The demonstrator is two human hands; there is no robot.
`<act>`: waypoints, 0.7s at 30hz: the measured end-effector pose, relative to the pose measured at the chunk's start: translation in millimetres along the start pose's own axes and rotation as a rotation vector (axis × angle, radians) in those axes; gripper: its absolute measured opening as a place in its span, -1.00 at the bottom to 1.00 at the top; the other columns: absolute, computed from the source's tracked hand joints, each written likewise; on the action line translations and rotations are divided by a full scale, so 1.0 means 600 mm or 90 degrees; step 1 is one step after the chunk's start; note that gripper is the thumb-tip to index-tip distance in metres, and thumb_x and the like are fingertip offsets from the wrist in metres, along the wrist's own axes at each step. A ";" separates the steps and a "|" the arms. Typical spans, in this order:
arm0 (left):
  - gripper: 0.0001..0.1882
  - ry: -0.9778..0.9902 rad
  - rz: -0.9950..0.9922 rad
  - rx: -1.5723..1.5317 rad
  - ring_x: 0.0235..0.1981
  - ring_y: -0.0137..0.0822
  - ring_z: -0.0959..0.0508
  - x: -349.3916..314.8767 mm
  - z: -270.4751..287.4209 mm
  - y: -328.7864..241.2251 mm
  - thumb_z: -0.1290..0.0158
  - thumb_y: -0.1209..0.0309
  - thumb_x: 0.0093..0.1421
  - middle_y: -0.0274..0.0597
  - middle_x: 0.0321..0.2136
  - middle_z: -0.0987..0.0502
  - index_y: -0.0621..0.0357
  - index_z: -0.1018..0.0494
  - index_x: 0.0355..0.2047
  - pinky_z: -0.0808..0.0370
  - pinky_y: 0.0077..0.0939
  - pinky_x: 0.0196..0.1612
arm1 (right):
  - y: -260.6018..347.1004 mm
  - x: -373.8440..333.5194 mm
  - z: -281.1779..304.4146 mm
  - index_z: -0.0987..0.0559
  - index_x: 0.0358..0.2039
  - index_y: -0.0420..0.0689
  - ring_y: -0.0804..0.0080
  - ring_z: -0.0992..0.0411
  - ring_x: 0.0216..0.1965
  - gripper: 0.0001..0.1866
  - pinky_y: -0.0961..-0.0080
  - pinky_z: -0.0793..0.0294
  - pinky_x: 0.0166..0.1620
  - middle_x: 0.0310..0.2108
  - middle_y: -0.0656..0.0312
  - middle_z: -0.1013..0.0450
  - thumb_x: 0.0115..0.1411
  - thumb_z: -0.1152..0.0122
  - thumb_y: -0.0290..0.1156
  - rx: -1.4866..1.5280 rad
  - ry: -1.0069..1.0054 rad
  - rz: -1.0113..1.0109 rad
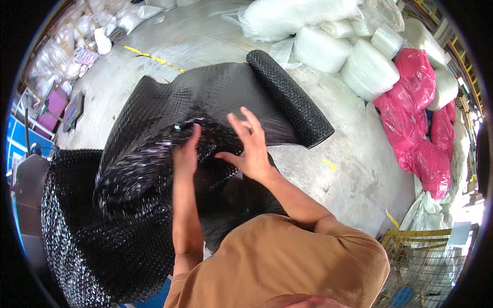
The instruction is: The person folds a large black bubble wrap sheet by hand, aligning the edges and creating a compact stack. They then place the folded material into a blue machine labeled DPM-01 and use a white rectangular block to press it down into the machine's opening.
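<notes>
A black bubble-wrap sheet (pixel 205 87) is spread ahead of and beneath both hands, its far right end wound into a black roll (pixel 290 100) that is laid slantwise on the concrete floor (pixel 354 179). The right hand (pixel 250 154) is held open above the sheet's near folds, fingers spread and thumb pointed toward the left hand; whether the film is touched cannot be told. The left hand (pixel 186 156) is blurred at the crumpled edge, thumb raised; whether anything is gripped by its fingers cannot be told. More black bubble wrap (pixel 97 251) is heaped to the left of the left forearm. A whitish sheet (pixel 458 234) is seen on the wire cage (pixel 421 272) at lower right, too small for any writing to be read.
</notes>
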State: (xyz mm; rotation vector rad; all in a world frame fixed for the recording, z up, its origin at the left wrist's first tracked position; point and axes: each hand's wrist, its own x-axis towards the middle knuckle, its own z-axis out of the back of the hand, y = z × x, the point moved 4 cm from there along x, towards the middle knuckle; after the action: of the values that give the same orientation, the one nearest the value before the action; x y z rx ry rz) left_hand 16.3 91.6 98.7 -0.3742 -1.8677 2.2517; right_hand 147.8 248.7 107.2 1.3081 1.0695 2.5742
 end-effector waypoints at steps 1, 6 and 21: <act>-0.38 -0.058 -0.020 0.021 0.27 -0.21 -0.43 0.001 0.033 -0.032 -0.19 0.06 0.35 -0.06 0.26 -0.48 0.34 -0.49 0.19 -0.25 -0.34 0.37 | -0.030 -0.005 0.006 -0.39 0.37 0.05 0.02 -0.45 0.08 0.08 0.08 -0.32 0.23 0.36 -0.03 -0.24 -0.24 -0.69 -0.24 -0.067 0.043 -0.025; -0.54 -0.354 -0.205 -0.557 0.21 -0.13 -0.49 0.007 0.227 -0.120 -0.08 0.28 0.44 0.03 0.16 -0.52 0.32 -0.43 0.23 -0.39 -0.05 0.30 | -0.312 -0.183 0.019 -0.51 0.25 0.00 0.02 -0.39 0.23 -0.26 0.09 -0.26 0.31 0.17 0.08 -0.48 -0.04 -0.43 -0.48 -0.258 0.197 -0.297; -0.55 0.073 -0.032 0.008 0.16 -0.30 -0.44 0.078 -0.005 0.293 0.08 0.23 0.43 -0.21 0.14 -0.49 0.21 -0.38 0.22 -0.32 -0.28 0.22 | -0.306 -0.176 0.077 -0.68 -0.24 -0.30 -0.25 -0.56 -0.09 -0.53 -0.01 -0.50 -0.03 -0.24 -0.26 -0.60 0.27 -0.25 -0.05 -0.153 0.016 -0.662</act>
State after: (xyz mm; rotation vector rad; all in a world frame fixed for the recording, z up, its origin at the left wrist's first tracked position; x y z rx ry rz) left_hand -25.1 75.5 -77.9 -0.4396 -1.7848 2.1595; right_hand 204.2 376.5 -58.3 0.4386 1.0072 1.8227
